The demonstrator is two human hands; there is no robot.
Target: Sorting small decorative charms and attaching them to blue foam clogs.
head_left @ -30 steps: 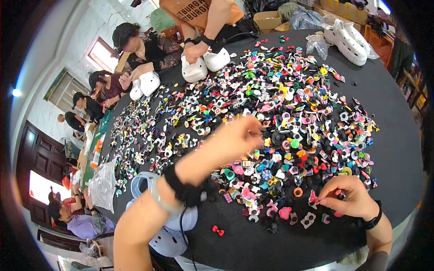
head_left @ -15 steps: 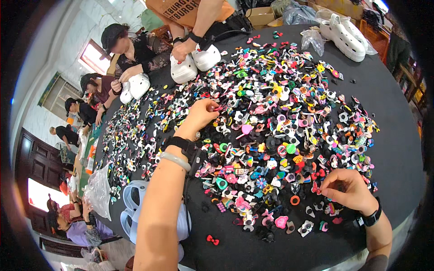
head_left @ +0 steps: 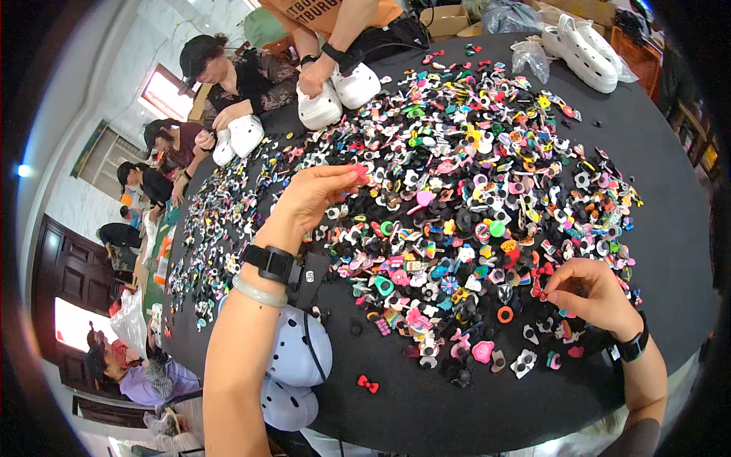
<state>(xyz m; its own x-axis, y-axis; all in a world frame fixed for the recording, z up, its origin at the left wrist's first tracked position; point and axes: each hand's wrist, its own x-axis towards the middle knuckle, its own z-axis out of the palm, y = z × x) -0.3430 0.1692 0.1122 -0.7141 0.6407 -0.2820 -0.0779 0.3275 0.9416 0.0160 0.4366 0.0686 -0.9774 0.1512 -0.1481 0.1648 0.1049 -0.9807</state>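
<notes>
My left hand hovers over the left part of a big pile of shoe charms, thumb and fingers pinched on a small pinkish-red charm. At the pile's right front, my right hand also pinches, its fingertips at a small red charm whose shape is partly hidden. Light blue clogs lie by my left forearm, which covers part of them. Alone on the black tabletop near the front is a red bow charm.
White clogs stand at the far right beside a clear plastic bag. Across the table, a person in an orange shirt handles white clogs. Another person holds a white pair. More people sit along the left.
My left hand has risen from the pile and drawn back left, the pinkish-red charm now showing in its fingertips. My right hand keeps its pinch near the same spot. The view has shifted slightly.
</notes>
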